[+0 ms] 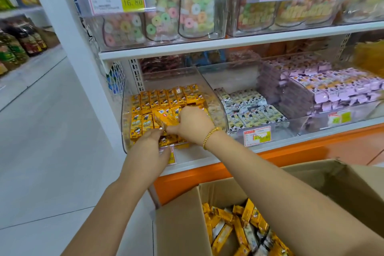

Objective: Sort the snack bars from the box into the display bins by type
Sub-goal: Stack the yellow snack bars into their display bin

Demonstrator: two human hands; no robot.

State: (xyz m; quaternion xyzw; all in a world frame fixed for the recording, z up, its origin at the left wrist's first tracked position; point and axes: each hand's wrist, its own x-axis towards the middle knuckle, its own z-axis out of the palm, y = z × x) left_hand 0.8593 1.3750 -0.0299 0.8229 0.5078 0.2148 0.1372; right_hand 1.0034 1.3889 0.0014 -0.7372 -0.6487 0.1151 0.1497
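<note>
Your right hand (pixel 192 124) was curled down over a small bunch of yellow bars (pixel 166 117), knuckles up, fingers wrapped round the bunch, low in the yellow bin (pixel 125 127) at the left end of the shelf. Your left hand (pixel 150 138) came in from the front with its fingertips against the crimped ends of that same bunch. Honestly I couldn't tell if it was pinching those ends or just steadying them.

On handling: these looked like light little foil-wrapped bars, so weight wasn't your problem, slip was. Glossy wrappers slide on each other, and a loose bunch will fan out the second you relax. I'd say grip across the middle of the bunch like your right hand did, and square the ends up with the other one. The crimped tails are flimsy, so I wouldn't lift by those. The bars probably crack if squeezed hard, so firm, not crushing.

The bin already had neat upright rows at the back, with the front part messier.

The cardboard box (pixel 176 224) below you had plenty left, a jumble of loose bars (pixel 239 230), yellow mixed with some white ones. The white bars (pixel 249 114) had their own bin just beside the yellow one, and the purple bars (pixel 332 89) sat further right.
</note>
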